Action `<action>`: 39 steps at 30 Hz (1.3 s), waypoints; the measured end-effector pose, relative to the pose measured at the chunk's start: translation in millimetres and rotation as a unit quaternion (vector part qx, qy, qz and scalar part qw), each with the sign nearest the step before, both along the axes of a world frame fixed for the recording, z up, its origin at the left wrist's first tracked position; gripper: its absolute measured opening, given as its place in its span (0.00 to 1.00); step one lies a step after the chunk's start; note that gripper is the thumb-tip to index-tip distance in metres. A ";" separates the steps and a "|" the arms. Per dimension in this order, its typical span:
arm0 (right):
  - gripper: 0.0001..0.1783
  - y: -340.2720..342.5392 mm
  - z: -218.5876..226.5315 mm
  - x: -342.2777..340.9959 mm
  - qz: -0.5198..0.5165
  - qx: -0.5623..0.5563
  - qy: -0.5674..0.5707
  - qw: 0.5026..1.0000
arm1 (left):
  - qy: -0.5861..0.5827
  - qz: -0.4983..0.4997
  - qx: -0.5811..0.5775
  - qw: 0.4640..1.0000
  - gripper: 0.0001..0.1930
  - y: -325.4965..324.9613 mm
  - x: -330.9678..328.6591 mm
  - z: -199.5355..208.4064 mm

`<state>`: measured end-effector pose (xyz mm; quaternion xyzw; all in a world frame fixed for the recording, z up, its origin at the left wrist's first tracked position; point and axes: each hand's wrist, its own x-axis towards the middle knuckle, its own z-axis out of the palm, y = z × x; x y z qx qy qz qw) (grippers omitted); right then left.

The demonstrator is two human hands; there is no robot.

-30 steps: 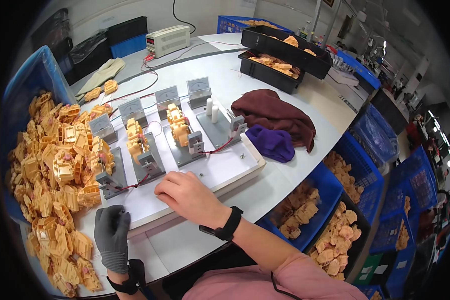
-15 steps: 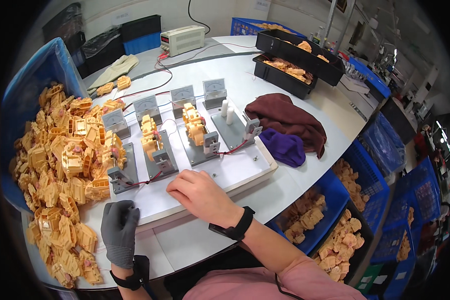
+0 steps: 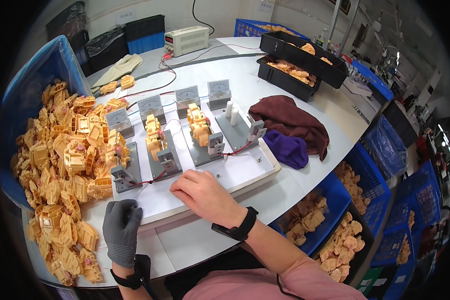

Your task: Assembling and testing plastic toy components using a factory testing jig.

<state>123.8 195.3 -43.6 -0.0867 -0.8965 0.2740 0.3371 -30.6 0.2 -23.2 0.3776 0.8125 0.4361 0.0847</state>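
A: Where were the hands?

B: Both were by the white board (image 3: 240, 171). The gloved left hand (image 3: 121, 225) was at its near left corner, the bare right hand (image 3: 202, 192) over its near edge, seemingly resting there.

A: Holding anything?

B: I couldn't tell. Both had curled, narrow fingers, with the undersides hidden; no object showed.

A: And the yellow parts?

B: One sat on the board's second stand from the left (image 3: 156, 139), another on its third (image 3: 199, 126); the leftmost stand seemed loaded too. Probably the stands kept them steady and upright, each before its own meter (image 3: 187, 95).

A: What about the rightmost stand?

B: It carried no part, so its white posts (image 3: 234, 116) stood bare; I'd guess such posts locate a part.

A: Why the big heap (image 3: 60, 160) left of the board?

B: Likely for easy reach. The brown cloth (image 3: 290, 122) lay right of the board, perhaps just out of the way.
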 end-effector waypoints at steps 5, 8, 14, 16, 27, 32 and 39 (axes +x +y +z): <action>0.04 0.2 2.3 0.3 0.004 -0.004 -0.007 1.000 | 0.012 0.019 0.032 0.999 0.09 1.7 0.7 -4.2; 0.04 0.4 2.2 0.0 0.006 -0.008 -0.008 1.000 | 0.015 0.020 0.030 0.999 0.10 1.0 0.2 -4.8; 0.04 0.0 2.6 0.1 0.003 -0.001 -0.012 1.000 | 0.009 0.022 0.027 0.999 0.10 2.2 2.5 -0.7; 0.04 -0.7 2.4 -0.3 -0.001 0.003 -0.013 1.000 | 0.011 0.022 0.023 0.999 0.10 2.2 3.6 1.2; 0.03 -2.5 0.7 -3.3 -0.026 0.018 -0.017 0.999 | 0.007 0.020 0.034 0.999 0.10 1.8 2.0 -2.3; 0.04 -2.2 3.0 -2.7 -0.011 0.011 -0.016 1.000 | 0.021 0.019 0.019 0.999 0.09 1.0 3.1 1.9; 0.04 -2.5 6.1 -1.1 -0.012 0.003 -0.027 1.000 | 0.033 0.018 0.005 0.999 0.09 1.4 4.5 6.0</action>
